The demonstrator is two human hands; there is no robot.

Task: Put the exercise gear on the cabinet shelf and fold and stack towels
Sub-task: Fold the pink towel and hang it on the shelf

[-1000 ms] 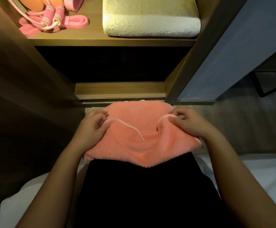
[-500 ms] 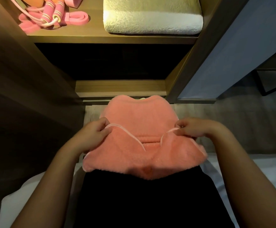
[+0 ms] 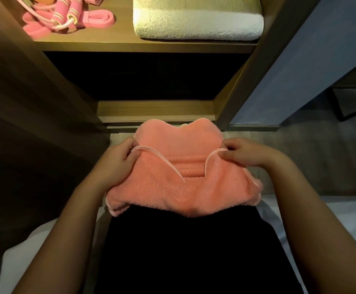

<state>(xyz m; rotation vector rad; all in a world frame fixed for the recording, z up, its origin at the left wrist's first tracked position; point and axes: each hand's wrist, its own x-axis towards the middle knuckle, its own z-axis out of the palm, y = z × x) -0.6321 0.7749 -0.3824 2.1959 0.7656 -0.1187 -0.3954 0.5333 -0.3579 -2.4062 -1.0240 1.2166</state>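
Head view, frame centre: left hand and right hand each pinch a trimmed edge of pink towel; cream towel folded on shelf, upper right.

Two towels, one skipping rope, two hands

Head view, single: worn on the person's head, facing forward and steeply down, close over lap and forearms, cabinet shelf near along the top edge.
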